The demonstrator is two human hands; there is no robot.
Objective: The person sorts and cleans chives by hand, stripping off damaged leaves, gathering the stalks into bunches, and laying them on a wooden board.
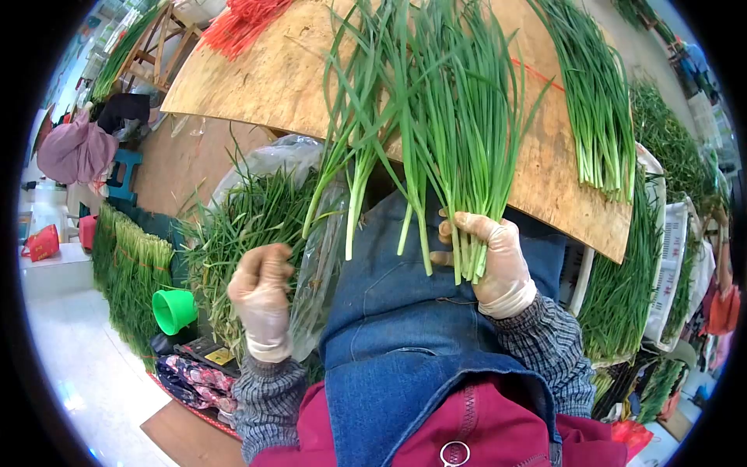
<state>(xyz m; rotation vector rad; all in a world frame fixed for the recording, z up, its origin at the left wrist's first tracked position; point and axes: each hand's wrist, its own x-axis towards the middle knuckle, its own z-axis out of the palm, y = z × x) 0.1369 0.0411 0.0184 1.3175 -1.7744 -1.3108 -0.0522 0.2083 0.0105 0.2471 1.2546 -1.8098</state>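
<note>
My right hand (494, 261), in a thin whitish glove, is closed around the pale stem ends of a bunch of Chinese chives (467, 132). The long green leaves spread away from me over the wooden board (264, 78). Several looser chive stalks (358, 183) lie left of the bunch, their pale ends sticking out past the board's edge. My left hand (264, 292), gloved too, is apart from the bunch, above the heap of loose green leaves (241, 210) at my left. Its fingers look bent but are smeared by motion, and nothing in them can be made out.
Another chive bunch (595, 117) lies on the board's right side. Red ties (245, 23) are piled at its far left. Bundled chives (132, 265) and a green cup (174, 311) stand left. White crates (669, 272) of greens are at right. A denim apron (436, 311) covers my lap.
</note>
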